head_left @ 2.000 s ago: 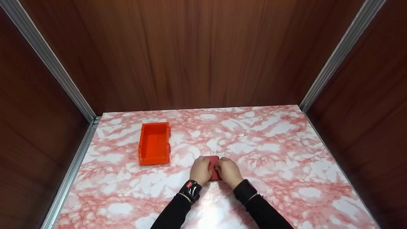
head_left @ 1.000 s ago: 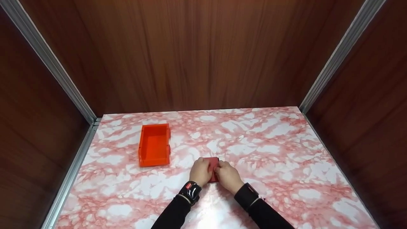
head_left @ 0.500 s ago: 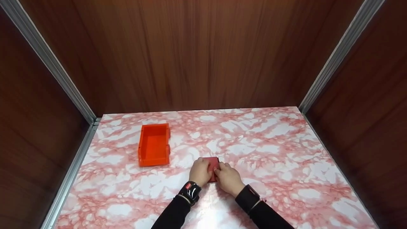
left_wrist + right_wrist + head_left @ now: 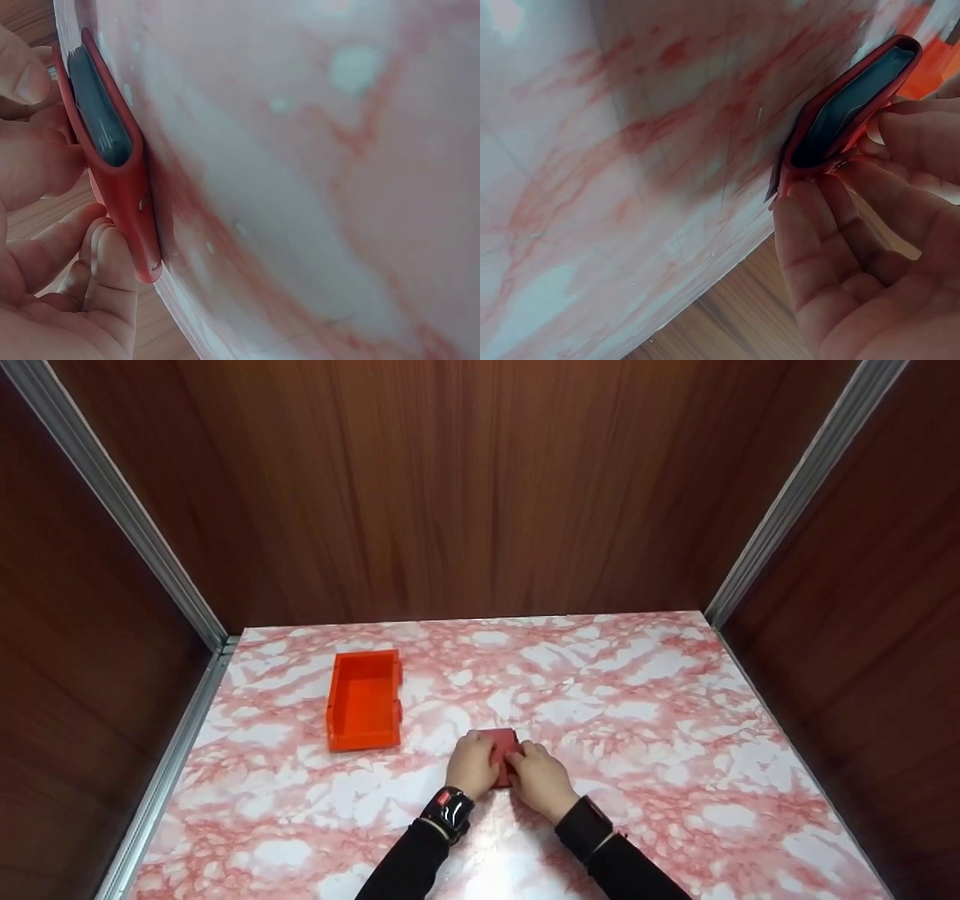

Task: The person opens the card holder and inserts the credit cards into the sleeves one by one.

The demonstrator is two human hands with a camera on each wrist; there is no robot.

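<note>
A small red wallet-style card holder (image 4: 504, 740) lies low at the table's middle front, between both hands. My left hand (image 4: 470, 769) grips its left side, with the thumb on the top cover. My right hand (image 4: 541, 781) pinches its right edge, the thumb near the middle of the cover. In the left wrist view, the card holder (image 4: 127, 199) is seen end-on, folded round a stack of clear or dark plastic sleeves (image 4: 101, 112). Those sleeves (image 4: 855, 97) also show inside the red cover in the right wrist view. Some fingertips are hidden behind the cover.
An orange-red plastic bin (image 4: 365, 739) stands on the table to the left, its inside bare. The table top (image 4: 637, 697) has a pink-and-white marble pattern. Dark wood panels (image 4: 450, 495) with metal corner rails (image 4: 795, 487) enclose the back and sides.
The right hand has shifted slightly nearer and to the right, its fingers moving along the card holder's right edge. The left hand, the card holder and the bin stay almost in place.
</note>
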